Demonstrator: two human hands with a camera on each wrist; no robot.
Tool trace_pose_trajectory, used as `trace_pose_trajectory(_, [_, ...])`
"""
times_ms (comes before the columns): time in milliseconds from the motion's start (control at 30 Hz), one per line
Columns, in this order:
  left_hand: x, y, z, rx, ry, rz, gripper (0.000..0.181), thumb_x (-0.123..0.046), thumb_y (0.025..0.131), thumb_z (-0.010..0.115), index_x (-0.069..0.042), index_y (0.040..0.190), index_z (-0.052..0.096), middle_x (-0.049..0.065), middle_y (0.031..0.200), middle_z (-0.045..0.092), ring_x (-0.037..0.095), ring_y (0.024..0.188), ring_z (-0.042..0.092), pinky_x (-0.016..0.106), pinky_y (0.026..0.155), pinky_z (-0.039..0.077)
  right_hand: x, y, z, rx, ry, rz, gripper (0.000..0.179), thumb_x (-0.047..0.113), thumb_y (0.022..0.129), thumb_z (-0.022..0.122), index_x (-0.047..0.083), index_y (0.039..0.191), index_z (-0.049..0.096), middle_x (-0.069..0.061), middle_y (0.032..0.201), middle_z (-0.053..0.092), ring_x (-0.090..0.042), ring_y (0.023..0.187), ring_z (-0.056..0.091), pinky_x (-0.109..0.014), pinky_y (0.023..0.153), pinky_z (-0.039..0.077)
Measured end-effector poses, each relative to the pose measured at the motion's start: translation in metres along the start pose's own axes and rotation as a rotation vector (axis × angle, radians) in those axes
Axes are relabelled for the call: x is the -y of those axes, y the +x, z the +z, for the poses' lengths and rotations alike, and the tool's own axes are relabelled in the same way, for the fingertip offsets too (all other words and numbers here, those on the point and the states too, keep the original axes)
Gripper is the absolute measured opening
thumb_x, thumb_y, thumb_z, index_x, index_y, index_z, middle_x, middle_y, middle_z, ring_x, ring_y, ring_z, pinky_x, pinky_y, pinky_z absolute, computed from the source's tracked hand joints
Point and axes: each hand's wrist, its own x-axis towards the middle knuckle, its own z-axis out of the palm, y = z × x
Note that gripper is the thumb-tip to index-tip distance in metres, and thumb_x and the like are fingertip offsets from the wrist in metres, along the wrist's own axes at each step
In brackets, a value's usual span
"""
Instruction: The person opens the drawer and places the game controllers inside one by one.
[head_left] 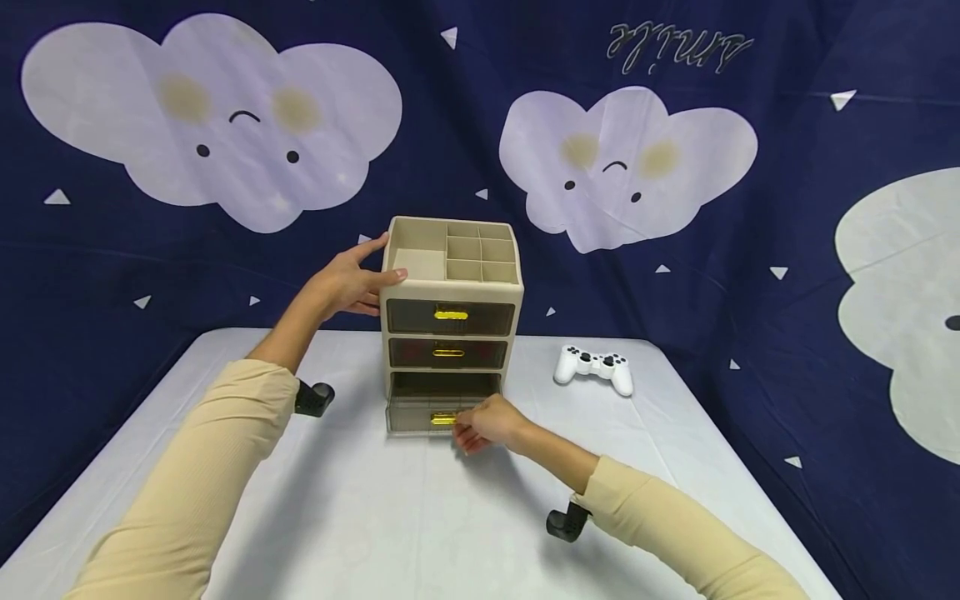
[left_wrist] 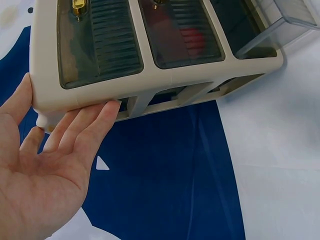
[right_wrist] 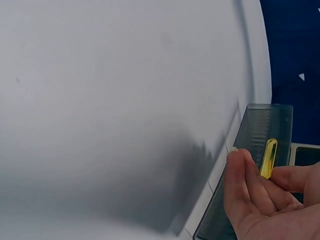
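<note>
A cream drawer organizer (head_left: pixel 454 289) with a divided top tray and smoky see-through drawers stands at the back of the table. My left hand (head_left: pixel 347 282) rests on its upper left side; in the left wrist view, the fingers of that hand (left_wrist: pixel 57 160) lie nearly straight against the side wall. The bottom drawer (head_left: pixel 408 417) is pulled out. At its gold handle (head_left: pixel 443 418), my right hand (head_left: pixel 487 423) pinches with thumb and fingers. The right wrist view shows the handle (right_wrist: pixel 269 157) between thumb and fingers. Something red (left_wrist: pixel 192 41) shows through the middle drawer's front.
A white game controller (head_left: pixel 593 369) lies on the white-covered table (head_left: pixel 360 517), right of the organizer. Behind hangs a dark blue cloth (head_left: pixel 442 125) with clouds and small triangles. Black wrist cameras (head_left: pixel 313 398) sit on both forearms.
</note>
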Motion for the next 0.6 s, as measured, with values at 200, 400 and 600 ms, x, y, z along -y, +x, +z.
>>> trace_pose_trajectory(200, [-0.001, 0.0, 0.0, 0.0, -0.006, -0.011, 0.089, -0.04, 0.1, 0.065, -0.042, 0.163, 0.002, 0.026, 0.15, 0.048, 0.043, 0.127, 0.06, 0.052, 0.102, 0.054, -0.002, -0.01, 0.008, -0.003, 0.005, -0.017, 0.03, 0.009, 0.1, 0.057, -0.017, 0.095, 0.071, -0.009, 0.07, 0.07, -0.014, 0.061, 0.067, -0.038, 0.07, 0.064])
trace_pose_trajectory(400, [-0.001, 0.001, 0.001, -0.001, -0.01, -0.012, 0.089, -0.039, 0.1, 0.065, -0.04, 0.163, 0.003, 0.027, 0.15, 0.049, 0.044, 0.127, 0.06, 0.052, 0.102, 0.054, -0.005, -0.02, 0.014, -0.03, 0.016, -0.023, 0.03, 0.009, 0.1, 0.058, -0.016, 0.091, 0.072, -0.009, 0.07, 0.071, -0.013, 0.06, 0.066, -0.036, 0.068, 0.064])
trace_pose_trajectory(600, [0.0, 0.0, 0.0, -0.001, -0.012, -0.009, 0.089, -0.039, 0.1, 0.066, -0.041, 0.163, 0.003, 0.027, 0.15, 0.049, 0.043, 0.127, 0.06, 0.052, 0.102, 0.054, -0.007, -0.026, 0.018, -0.024, 0.019, -0.018, 0.031, 0.01, 0.102, 0.057, -0.017, 0.093, 0.071, -0.009, 0.07, 0.07, -0.014, 0.061, 0.067, -0.037, 0.069, 0.064])
